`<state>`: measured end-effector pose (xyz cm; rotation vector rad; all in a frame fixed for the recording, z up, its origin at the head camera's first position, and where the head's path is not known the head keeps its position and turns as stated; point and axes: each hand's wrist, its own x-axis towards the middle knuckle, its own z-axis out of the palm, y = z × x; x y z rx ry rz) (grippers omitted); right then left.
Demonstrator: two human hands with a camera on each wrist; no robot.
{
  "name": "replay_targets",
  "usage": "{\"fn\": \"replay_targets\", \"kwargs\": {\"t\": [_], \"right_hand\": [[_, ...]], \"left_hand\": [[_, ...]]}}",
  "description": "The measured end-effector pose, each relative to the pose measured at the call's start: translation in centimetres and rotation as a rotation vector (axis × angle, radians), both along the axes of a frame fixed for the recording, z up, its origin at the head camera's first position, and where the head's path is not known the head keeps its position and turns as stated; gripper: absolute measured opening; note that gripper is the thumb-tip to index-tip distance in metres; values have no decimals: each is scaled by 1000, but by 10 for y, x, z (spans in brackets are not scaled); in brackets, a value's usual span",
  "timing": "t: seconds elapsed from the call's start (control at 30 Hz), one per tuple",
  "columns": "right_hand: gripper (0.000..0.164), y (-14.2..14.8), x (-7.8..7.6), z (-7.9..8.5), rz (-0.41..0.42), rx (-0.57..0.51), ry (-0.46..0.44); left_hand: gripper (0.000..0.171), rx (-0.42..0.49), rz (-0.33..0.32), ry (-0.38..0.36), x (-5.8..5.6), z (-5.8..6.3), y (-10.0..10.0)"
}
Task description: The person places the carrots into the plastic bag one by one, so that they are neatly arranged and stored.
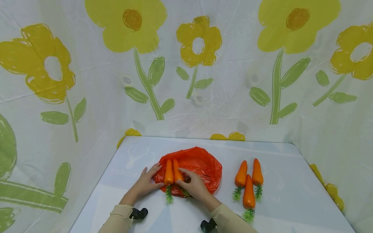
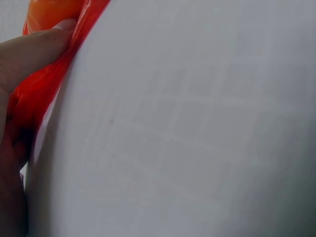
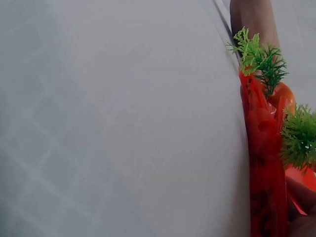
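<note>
A red plastic bag (image 1: 207,168) lies flat on the table, with two toy carrots side by side on its left part. The left carrot (image 1: 168,174) points its tip away, and its green top hangs over the near edge of the bag. My left hand (image 1: 145,183) rests at the bag's left edge, fingers extended, thumb beside that carrot. In the left wrist view the thumb (image 2: 37,52) lies against the red plastic. My right hand (image 1: 195,184) pinches the second carrot (image 1: 177,173) from its right side. Its leafy top (image 3: 301,136) shows in the right wrist view.
Three more toy carrots lie to the right of the bag: a left one (image 1: 241,174), a right one (image 1: 257,173) and a nearer one (image 1: 249,194). The pale table (image 1: 288,194) ends at a flower-printed curtain (image 1: 227,97) behind and on both sides.
</note>
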<state>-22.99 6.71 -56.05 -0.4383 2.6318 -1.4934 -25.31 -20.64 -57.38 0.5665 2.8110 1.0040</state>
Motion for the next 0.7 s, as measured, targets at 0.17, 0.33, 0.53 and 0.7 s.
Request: {"fn": "replay_targets", "kwargs": {"t": [0.17, 0.33, 0.53, 0.7], "right_hand": [[56, 5, 2, 1, 1, -10, 19], [56, 10, 3, 2, 17, -28, 31], [54, 15, 4, 3, 24, -42, 51], [52, 19, 6, 6, 27, -59, 47]], "left_hand": [[89, -3, 0, 2, -1, -1, 0], [89, 1, -1, 1, -1, -1, 0], [89, 6, -8, 10, 0, 0, -1], [89, 4, -4, 18, 0, 0, -1]]}}
